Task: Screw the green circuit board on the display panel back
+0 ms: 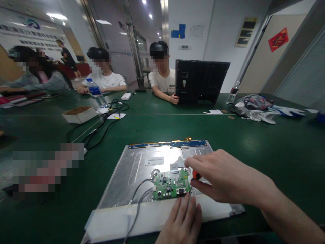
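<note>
A green circuit board (169,183) lies on the silvery metal back of a display panel (119,184). My right hand (219,178) grips a screwdriver (196,175) by its orange and black handle, beside the board's right edge; its tip is hard to make out near my left fingertips. With fingers stretched out, my left hand (181,218) rests at the board's lower edge. Grey cables (139,210) run from the board's left side. A flat ribbon cable (174,166) sits at its top edge. Along the panel's far edge runs a narrow blue circuit strip (162,145).
Across the green table (279,162), a person holds a black monitor housing (200,83); two others sit to the left. A small box (80,114), black cables (100,127) and a water bottle (97,93) stand left. Gloves (261,116) and another bottle (233,93) lie right.
</note>
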The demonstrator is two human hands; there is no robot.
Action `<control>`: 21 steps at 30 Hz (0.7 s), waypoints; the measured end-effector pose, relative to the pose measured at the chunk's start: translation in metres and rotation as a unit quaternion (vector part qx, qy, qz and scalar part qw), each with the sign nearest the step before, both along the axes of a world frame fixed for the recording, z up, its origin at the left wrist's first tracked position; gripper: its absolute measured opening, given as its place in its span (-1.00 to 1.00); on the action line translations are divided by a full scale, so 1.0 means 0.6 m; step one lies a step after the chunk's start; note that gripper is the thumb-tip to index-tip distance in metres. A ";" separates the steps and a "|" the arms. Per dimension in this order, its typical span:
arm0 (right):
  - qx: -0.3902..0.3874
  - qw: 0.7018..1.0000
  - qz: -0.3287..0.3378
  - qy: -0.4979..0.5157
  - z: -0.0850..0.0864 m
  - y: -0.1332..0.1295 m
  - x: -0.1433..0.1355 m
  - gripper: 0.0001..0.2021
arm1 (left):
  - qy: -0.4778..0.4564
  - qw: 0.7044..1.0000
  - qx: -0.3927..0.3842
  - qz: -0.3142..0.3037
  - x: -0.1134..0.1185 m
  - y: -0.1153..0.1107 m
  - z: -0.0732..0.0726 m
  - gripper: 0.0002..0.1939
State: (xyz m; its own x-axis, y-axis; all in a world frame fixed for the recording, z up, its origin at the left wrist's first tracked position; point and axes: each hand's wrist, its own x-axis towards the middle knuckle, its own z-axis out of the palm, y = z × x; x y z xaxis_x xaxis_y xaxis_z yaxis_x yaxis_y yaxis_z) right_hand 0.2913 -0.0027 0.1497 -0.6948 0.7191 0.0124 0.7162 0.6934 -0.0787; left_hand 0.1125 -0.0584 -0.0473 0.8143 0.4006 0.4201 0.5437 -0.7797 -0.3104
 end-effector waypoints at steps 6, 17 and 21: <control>0.003 1.000 -0.014 -0.008 0.004 0.001 -0.005 -0.84 | -0.007 1.000 0.002 0.002 0.001 0.000 0.001 -0.57; 0.011 1.000 -0.004 -0.005 0.005 0.000 -0.007 -0.95 | 0.001 1.000 0.007 0.000 0.001 0.000 0.005 -0.60; 0.010 1.000 -0.007 -0.004 0.004 0.000 -0.007 -0.95 | -0.009 1.000 0.007 0.004 0.001 0.000 0.005 -0.60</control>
State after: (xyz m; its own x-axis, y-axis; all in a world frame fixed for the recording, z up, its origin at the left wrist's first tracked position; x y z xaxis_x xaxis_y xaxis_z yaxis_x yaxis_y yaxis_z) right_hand 0.2870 -0.0029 0.1518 -0.6842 0.7290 0.0212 0.7270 0.6840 -0.0593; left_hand 0.1134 -0.0584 -0.0441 0.8031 0.4014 0.4403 0.5558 -0.7710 -0.3110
